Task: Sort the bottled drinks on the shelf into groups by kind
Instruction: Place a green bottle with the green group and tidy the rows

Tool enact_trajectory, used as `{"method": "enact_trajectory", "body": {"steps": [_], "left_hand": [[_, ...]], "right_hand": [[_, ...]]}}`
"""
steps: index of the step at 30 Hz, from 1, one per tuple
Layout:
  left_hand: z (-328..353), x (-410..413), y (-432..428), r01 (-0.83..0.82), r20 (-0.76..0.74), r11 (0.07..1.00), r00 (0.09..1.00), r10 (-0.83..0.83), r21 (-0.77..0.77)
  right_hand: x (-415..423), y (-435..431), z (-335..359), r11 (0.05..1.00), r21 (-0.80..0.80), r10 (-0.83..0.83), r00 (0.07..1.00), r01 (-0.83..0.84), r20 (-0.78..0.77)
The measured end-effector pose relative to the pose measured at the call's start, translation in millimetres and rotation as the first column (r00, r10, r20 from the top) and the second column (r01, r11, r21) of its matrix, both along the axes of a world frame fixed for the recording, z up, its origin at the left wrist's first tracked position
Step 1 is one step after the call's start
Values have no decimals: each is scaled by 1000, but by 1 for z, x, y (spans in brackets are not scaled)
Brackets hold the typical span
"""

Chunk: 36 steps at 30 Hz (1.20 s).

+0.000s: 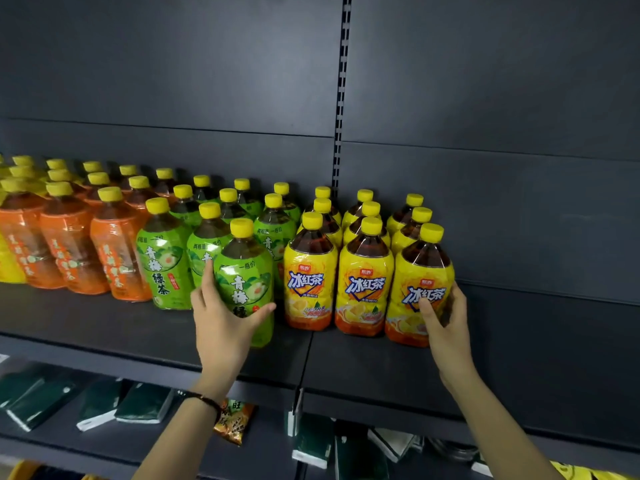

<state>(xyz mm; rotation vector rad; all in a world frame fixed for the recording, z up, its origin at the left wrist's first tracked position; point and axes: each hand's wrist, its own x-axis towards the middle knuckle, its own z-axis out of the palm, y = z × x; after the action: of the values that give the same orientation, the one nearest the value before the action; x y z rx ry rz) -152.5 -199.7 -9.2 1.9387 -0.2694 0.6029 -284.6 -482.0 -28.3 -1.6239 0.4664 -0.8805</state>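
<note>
My left hand (225, 323) has its fingers curled round a green-label bottle (244, 268) near the shelf (104, 327) front; well right of those fingers, my right hand (448, 323) grips the end yellow-label bottle (420, 268) with curled fingers.

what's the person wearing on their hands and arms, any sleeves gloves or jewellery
Both forearms are bare as far as the view shows: no sleeves, no gloves. The left hand has a thin dark bracelet around its wrist, a cord or band, possibly with small beads. The right hand shows no watch, band or ring on the parts in view.
</note>
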Motion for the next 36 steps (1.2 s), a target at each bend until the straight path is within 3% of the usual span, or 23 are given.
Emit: {"method": "enact_trajectory", "body": {"steps": [6,11,18,27,32,36], "left_hand": [[-6,8,-22,31,-34,994,999,-34,-107],[-2,25,-24,20,-21,999,1000,-20,-31],[-12,23,-29,46,-25,993,998,-49,-109],[-11,28,-33,-86,16,987,996,85,135],[-28,41,-13,-169,16,983,986,169,72],[-34,51,-4,-69,-21,994,997,71,84]], "right_hand": [[1,3,-2,1000,-1,-30,1000,30,-4],[1,3,-2,1000,1,-30,999,30,-13],[0,1,-2,1000,5,-22,999,23,-27],[0,2,0,1000,-7,-21,1000,21,-5],[1,2,-1,997,-23,-68,997,67,-28],[2,4,-1,998,-1,-57,998,57,-27]]}}
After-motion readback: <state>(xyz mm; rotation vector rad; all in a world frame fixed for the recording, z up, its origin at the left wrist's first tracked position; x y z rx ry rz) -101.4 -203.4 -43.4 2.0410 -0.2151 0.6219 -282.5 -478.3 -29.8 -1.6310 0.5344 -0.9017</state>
